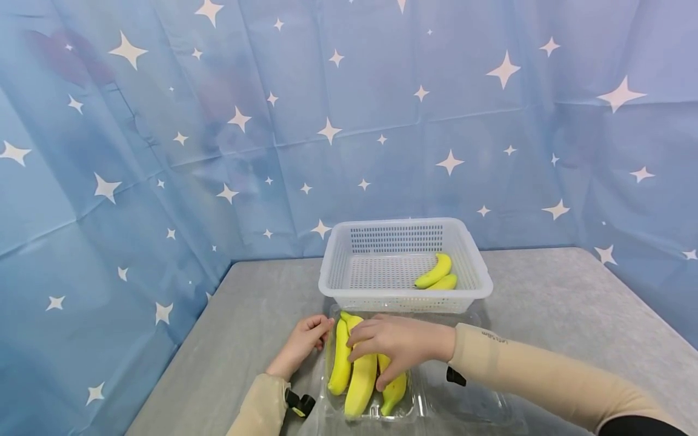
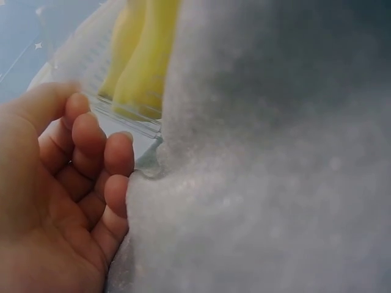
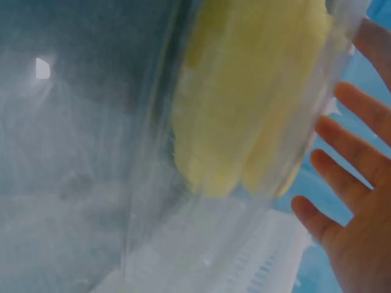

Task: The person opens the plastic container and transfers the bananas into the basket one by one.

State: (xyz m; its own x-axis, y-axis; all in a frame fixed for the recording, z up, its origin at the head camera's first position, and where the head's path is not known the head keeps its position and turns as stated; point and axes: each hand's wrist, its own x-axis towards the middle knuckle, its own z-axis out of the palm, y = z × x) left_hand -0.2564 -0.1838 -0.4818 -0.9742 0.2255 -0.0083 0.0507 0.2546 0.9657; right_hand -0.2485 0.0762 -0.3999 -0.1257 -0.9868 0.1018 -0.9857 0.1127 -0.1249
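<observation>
A clear plastic clamshell box lies opened out on the table, its lid folded flat to the right. Inside the box are three yellow bananas, side by side. My left hand pinches the box's far left rim between thumb and curled fingers; in the left wrist view the fingertips are at the clear edge. Over the bananas my right hand is spread, palm down, partly hiding them. Its separated fingers show in the right wrist view, beyond the clear plastic, gripping nothing.
Right behind the box stands a white perforated basket with two bananas in its right side. Grey cloth covers the table. A blue star-patterned curtain hangs behind and along the left.
</observation>
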